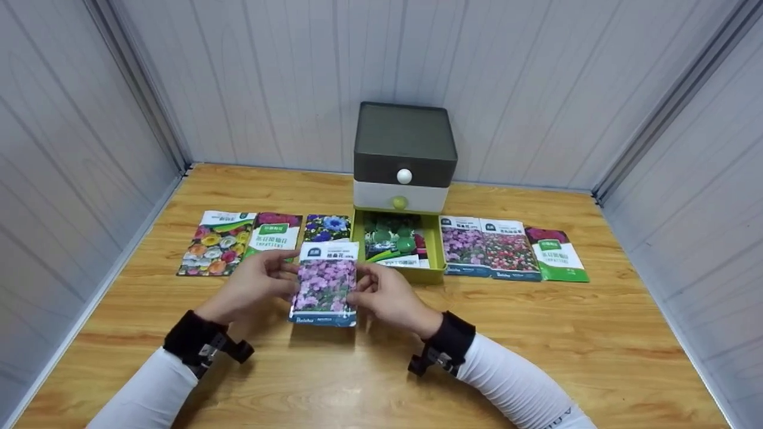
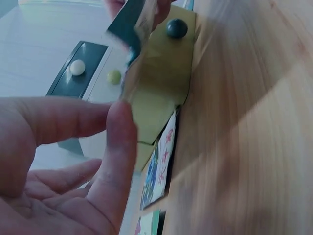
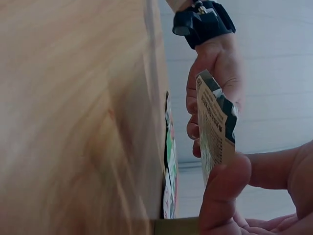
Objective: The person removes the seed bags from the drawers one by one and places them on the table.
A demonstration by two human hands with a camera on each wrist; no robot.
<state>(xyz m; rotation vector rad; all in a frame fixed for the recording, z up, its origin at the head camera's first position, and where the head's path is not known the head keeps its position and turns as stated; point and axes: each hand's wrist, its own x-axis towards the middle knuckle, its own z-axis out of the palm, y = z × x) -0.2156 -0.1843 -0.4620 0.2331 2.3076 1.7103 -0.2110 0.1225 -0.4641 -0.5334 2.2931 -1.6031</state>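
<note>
A seed packet (image 1: 325, 285) with pink-purple flowers and a blue lower band is held up above the table, its picture side showing in the head view. My left hand (image 1: 257, 279) pinches its left edge between thumb and finger, as the left wrist view shows too. Opposite it, my right hand (image 1: 390, 300) pinches the right edge with thumb and fingertips. From the right wrist view, the printed back of the packet (image 3: 215, 125) shows. Just behind, a pulled-out green drawer (image 1: 439, 247) holds more packets, and a packet with blue flowers (image 1: 328, 227) lies beside it.
The drawer belongs to a small cabinet (image 1: 405, 131) with a dark top against the back wall. Left lie a packet with multicoloured flowers (image 1: 217, 244) and a green-white packet (image 1: 275, 232). Right of the drawer are a purple-flower packet (image 1: 465, 247), a red-flower packet (image 1: 510, 250) and another green-white packet (image 1: 557, 256).
</note>
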